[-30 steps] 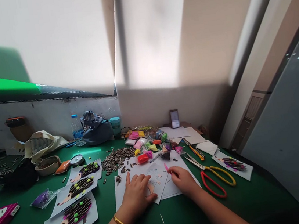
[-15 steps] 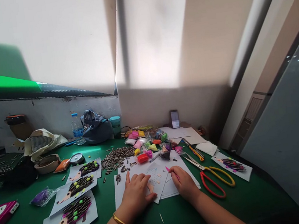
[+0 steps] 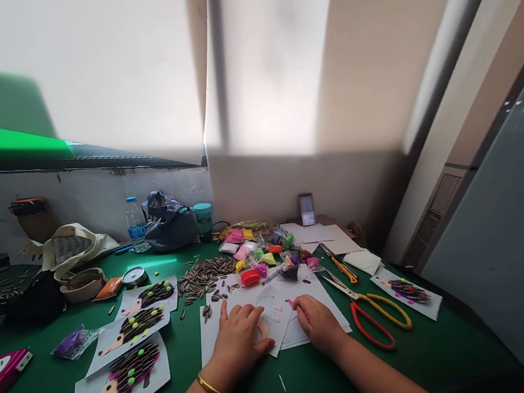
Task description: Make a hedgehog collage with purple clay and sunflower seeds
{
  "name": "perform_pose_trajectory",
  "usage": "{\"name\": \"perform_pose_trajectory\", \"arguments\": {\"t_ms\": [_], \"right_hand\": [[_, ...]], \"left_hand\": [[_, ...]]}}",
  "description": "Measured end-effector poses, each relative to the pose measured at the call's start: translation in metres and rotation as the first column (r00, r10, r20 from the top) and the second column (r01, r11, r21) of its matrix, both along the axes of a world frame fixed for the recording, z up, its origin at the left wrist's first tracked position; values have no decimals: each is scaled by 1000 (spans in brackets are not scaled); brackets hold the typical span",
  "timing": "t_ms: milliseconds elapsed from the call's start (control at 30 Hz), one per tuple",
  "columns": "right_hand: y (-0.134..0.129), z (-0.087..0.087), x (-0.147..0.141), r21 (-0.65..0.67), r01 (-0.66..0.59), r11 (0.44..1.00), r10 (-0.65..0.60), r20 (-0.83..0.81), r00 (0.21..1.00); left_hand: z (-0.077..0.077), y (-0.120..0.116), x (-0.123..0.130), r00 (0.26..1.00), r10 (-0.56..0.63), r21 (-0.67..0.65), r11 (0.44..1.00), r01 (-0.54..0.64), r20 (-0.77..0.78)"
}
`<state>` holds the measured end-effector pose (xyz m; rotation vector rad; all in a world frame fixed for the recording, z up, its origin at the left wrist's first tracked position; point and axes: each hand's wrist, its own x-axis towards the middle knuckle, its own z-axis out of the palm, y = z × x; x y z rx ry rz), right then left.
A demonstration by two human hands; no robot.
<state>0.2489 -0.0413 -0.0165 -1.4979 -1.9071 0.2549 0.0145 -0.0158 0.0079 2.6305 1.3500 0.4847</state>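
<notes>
My left hand [image 3: 238, 338] lies with fingers spread on a small sheet of white paper [image 3: 274, 349] that bears a blue outline drawing [image 3: 271, 309] with peach-coloured patches. Part of the drawing is hidden by the fingers. To its right, my right hand [image 3: 318, 322] is closed around a slim pink tool [image 3: 290, 302]; only its end shows past the fingers. Larger white sheets [image 3: 324, 295] lie beneath both hands. Striped sunflower seeds [image 3: 209, 275] are heaped beyond my left hand, a few of them on the paper.
Large scissors [image 3: 369, 305] with red and yellow handles lie right of my right hand. Hedgehog pictures [image 3: 123, 388] overlap at left; another hedgehog picture [image 3: 409, 289] is at right. Bagged coloured clay [image 3: 259, 249] sits at the back. A toothpick [image 3: 282, 383] lies near the front.
My right hand has shifted slightly, and less of the pink tool shows above its fingers. The left hand stays in place on the paper.
</notes>
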Motion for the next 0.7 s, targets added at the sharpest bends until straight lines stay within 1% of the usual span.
{"name": "perform_pose_trajectory", "arguments": {"t_ms": [200, 367, 533, 633, 700], "right_hand": [[6, -6, -2, 14, 19, 1000, -21, 113, 993], [5, -4, -3, -4, 27, 1000, -26, 156, 987], [-1, 1, -3, -6, 15, 1000, -14, 102, 995], [-2, 3, -1, 42, 12, 999, -13, 39, 999], [0, 1, 2, 72, 44, 996, -46, 36, 998]], "left_hand": [[-2, 0, 0, 1000, 5, 6, 1000, -5, 0], [-2, 1, 1, 1000, 5, 15, 1000, -5, -1], [0, 0, 1, 1000, 10, 1, 1000, -10, -6], [0, 0, 0, 1000, 7, -7, 1000, -7, -3], [0, 0, 0, 1000, 4, -12, 1000, -4, 0]]}}
